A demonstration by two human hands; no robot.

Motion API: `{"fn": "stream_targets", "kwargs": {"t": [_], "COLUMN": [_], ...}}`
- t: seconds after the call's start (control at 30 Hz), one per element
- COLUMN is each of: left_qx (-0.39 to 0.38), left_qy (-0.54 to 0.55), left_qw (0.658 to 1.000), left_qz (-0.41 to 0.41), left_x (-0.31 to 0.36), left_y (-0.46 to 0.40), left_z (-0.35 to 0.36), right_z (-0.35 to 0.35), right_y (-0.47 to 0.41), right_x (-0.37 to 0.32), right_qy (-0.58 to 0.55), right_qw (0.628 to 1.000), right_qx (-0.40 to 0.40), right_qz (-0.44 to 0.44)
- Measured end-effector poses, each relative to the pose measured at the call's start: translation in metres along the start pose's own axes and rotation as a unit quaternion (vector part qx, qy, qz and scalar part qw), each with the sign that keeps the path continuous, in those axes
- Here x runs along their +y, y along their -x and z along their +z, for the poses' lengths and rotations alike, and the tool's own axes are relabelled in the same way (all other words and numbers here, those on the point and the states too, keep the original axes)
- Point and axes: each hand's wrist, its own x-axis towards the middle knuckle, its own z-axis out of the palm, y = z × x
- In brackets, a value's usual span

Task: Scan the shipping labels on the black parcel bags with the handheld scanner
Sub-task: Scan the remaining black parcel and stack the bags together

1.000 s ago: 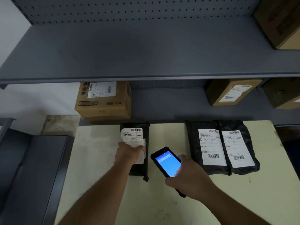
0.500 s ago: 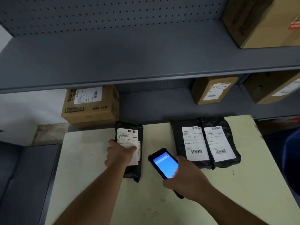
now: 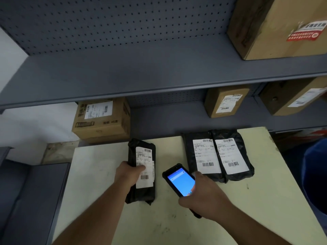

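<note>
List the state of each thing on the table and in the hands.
Scanner: screen lit blue, held in right hand.
Left parcel bag: label up, gripped at its side by left hand.
Two right parcel bags: flat, side by side, labels up, untouched.

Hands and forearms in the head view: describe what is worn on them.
Nothing is worn that shows. The left hand and the right hand are bare, without gloves, and no ring, watch or wristband can be seen. Both forearms are uncovered down to the bottom edge of the picture, with no sleeve in view.
</note>
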Motion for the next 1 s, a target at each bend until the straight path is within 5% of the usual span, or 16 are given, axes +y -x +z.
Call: {"fn": "stream_targets", "kwargs": {"t": [0.5,1.0], "left_qx": [0.022,-0.005], "left_qy": [0.165,0.21], "left_qw": [0.984,0.974], "left_qz": [0.055,0.088], "left_x": [0.009,0.012], "left_y": [0.038,0.059], "left_z": [-0.036,-0.047], "right_z": [-0.005,-0.006], "right_y": [0.045,0.073], "right_x": [-0.012,-0.029], "right_qy": [0.036,0.051], "right_qw": [0.998,0.997], "right_qx": [-0.042,-0.037], "right_qz": [-0.035,-0.054]}}
